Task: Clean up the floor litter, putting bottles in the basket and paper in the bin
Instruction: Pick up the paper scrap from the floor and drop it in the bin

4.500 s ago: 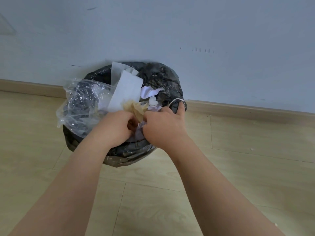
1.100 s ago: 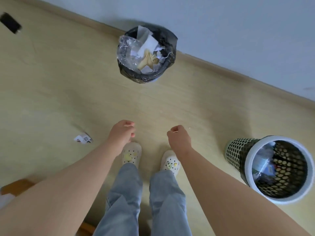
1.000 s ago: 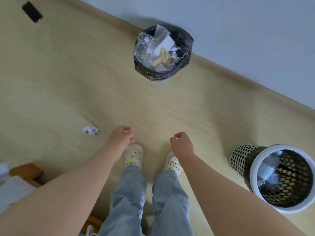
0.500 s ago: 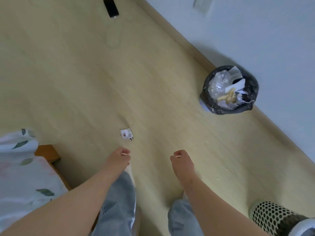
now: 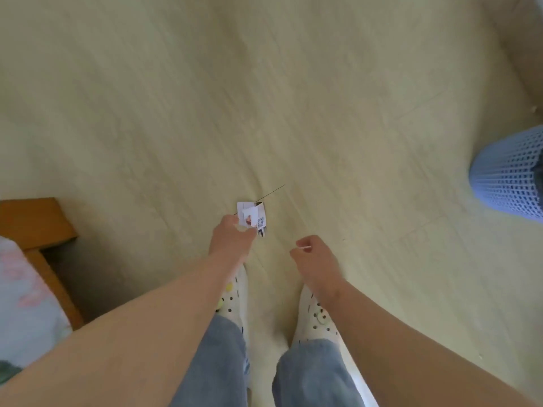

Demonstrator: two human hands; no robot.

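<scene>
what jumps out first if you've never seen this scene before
A small crumpled paper scrap lies on the pale wooden floor just ahead of the person's white shoes. The left hand overlaps its near edge in this view. The right hand hangs loosely curled beside it, and a blue mesh bin sits at the right edge.

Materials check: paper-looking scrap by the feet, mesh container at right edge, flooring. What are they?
Scrap: thin printed paper, matte, creased, with a QR-style patch.
Mesh container: likely moulded plastic, pale blue, regular grid holes; painted metal not excluded.
Floor: wood-look planks, probably laminate, low sheen, faint grain and seams.
</scene>
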